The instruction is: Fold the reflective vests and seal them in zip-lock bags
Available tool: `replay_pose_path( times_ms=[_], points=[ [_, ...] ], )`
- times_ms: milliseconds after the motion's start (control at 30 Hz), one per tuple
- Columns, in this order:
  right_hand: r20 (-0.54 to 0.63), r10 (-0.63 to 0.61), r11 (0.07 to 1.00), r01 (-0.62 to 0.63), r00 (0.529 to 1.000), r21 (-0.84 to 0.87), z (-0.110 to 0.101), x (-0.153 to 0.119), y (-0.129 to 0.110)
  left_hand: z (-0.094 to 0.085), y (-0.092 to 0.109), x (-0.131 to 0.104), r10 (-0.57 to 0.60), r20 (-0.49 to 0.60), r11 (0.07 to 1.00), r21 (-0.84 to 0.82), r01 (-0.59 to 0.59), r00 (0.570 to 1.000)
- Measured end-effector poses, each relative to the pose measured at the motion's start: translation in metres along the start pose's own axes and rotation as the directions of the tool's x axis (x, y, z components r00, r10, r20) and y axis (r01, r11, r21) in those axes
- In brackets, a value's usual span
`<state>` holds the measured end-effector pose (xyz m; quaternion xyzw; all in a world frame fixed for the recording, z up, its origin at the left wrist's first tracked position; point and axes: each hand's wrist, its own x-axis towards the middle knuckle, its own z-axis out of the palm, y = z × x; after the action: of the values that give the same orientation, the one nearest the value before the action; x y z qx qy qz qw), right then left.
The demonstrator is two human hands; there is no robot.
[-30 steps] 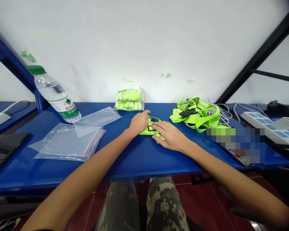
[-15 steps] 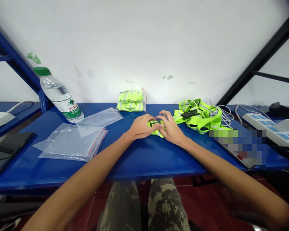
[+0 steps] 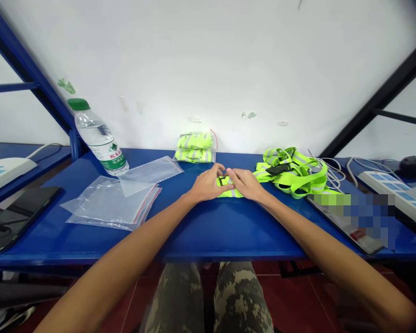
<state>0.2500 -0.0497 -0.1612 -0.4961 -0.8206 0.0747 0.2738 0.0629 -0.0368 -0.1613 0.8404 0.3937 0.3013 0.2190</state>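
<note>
A folded neon-yellow reflective strap (image 3: 230, 192) lies on the blue table between my hands. My left hand (image 3: 208, 183) grips its left end, thumb laid along the front and fingers curled behind. From the right, my right hand (image 3: 245, 183) presses over the strap's other end, its fingers close together. Right of my hands lies a loose tangle of the same reflective straps (image 3: 298, 173) with a black buckle. Behind them, against the wall, sit bagged folded straps (image 3: 194, 148) stacked in clear plastic.
Clear zip bags (image 3: 114, 203) with red seals lie at the left, near a water bottle (image 3: 99, 136) with a green cap. A dark phone (image 3: 22, 217) is at the far left. White power strips (image 3: 398, 192) and cables are at the right. The table (image 3: 194, 231) is blue.
My right hand has gone from arched, spread fingers to lying flatter over the strap. More of the folded strap shows at the front. The view has shifted slightly.
</note>
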Motion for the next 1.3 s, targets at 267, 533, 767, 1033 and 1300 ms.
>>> replay_pose_path(
  times_ms=[267, 533, 767, 1033, 1300],
  points=[
    [0.129, -0.230, 0.951, 0.250, 0.965, -0.180, 0.010, -0.014, -0.004, -0.010, -0.013, 0.003, -0.101, 0.041, 0.959, -0.261, 0.108, 0.994],
    [0.105, -0.247, 0.897, 0.268, 0.963, -0.352, 0.012, -0.009, -0.010, -0.035, -0.004, -0.001, -0.245, -0.415, 0.932, 0.148, 0.331, 0.876],
    [0.033, -0.145, 0.904, 0.146, 0.989, -0.403, 0.007, -0.010, 0.008, -0.029, -0.009, -0.011, -0.343, -0.378, 0.773, 0.407, 0.487, 0.860],
    [0.011, -0.122, 0.948, 0.120, 0.992, -0.296, -0.003, -0.017, 0.019, -0.024, 0.000, -0.012, -0.263, -0.165, 0.897, 0.321, 0.304, 0.950],
    [0.013, -0.108, 0.967, 0.108, 0.994, -0.230, -0.006, -0.018, 0.016, -0.028, -0.007, -0.011, -0.347, -0.265, 0.845, 0.328, 0.422, 0.900]
  ],
)
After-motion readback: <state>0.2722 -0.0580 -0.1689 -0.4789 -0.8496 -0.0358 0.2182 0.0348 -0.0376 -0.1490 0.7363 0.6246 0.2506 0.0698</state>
